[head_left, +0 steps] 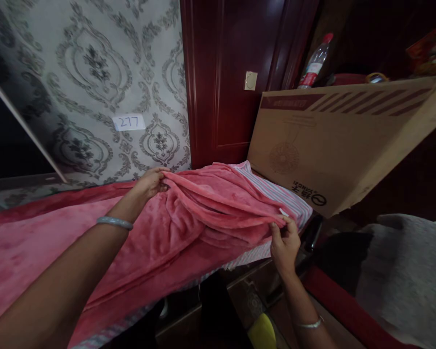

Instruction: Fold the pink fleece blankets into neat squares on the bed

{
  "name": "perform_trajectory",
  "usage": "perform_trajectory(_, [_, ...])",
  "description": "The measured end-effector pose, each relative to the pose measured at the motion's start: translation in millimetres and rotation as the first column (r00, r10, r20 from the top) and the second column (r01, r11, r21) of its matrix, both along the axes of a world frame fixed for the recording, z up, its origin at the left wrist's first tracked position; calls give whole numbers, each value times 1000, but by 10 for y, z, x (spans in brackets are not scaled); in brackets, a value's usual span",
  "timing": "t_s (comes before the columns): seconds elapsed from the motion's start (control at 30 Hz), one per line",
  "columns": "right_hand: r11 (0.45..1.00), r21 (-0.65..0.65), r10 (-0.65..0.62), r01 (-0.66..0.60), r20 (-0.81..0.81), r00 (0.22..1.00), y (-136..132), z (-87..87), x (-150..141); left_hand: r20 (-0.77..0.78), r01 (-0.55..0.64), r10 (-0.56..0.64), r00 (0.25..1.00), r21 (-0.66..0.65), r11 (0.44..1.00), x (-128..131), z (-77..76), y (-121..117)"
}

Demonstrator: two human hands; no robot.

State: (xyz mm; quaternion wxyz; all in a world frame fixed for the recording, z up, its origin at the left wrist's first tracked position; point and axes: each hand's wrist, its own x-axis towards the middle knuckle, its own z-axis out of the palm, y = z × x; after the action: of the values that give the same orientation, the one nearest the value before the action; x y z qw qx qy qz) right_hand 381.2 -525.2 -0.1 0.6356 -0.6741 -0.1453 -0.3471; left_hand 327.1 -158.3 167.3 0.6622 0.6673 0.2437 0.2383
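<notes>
A pink plush blanket (148, 237) spreads along a narrow bed or bench, bunched into folds toward its right end. My left hand (153, 182) pinches one edge of it near the wall. Farther right, my right hand (285, 242) grips a corner of the same blanket, where a small white tag (284, 212) shows. Several folds hang slack between the two hands. Beneath the blanket, a striped sheet (276, 191) shows at the right end and along the front edge.
A large cardboard box (334, 140) stands at the right end, with a plastic bottle (314, 63) behind its top. A dark red door (221, 63) and patterned wall (94, 92) rise behind. Grey fabric (410, 271) lies at the right, and a dark screen (10, 131) stands left.
</notes>
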Motion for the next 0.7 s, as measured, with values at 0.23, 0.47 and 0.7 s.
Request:
perform_trajectory(0.23, [993, -27, -113, 112, -76, 991, -173, -143, 65, 31, 3, -15, 999, 347, 938, 505, 711, -265])
perform_trajectory(0.47, [993, 106, -32, 54, -202, 979, -392, -113, 156, 58, 51, -112, 992, 625, 779, 1602, 1212, -946])
perform_trajectory(0.7, [965, 209, -116, 158, -201, 973, -490, 76, -121, 153, 137, -248, 957, 512, 848, 2697, 1185, -1734])
